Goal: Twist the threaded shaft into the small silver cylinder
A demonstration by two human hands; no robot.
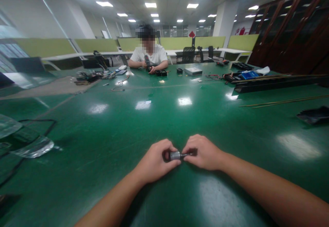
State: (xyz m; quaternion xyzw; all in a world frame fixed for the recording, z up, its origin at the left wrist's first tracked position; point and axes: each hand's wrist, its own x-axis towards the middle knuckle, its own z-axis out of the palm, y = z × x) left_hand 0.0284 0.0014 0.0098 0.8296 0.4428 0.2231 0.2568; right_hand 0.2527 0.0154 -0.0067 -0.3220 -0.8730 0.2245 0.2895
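Note:
In the head view my left hand [158, 160] is closed round a small silver cylinder [175, 155] with a dark rear end, held low over the green table [154, 124]. From its right end a thin metal shaft [184, 155] points toward my right hand [203, 153]. The thumb and fingers of that hand pinch the shaft's far end. Whether the shaft is a separate piece, such as a drill bit, I cannot tell. My fingers cover part of both.
A clear plastic container [28, 141] and black cable are at left. Across the table a person in a white shirt [150, 54] holds a power drill [147, 62]. Long black channel [280, 83] and thin rods [288, 101] lie right, near a crumpled black object [314, 115].

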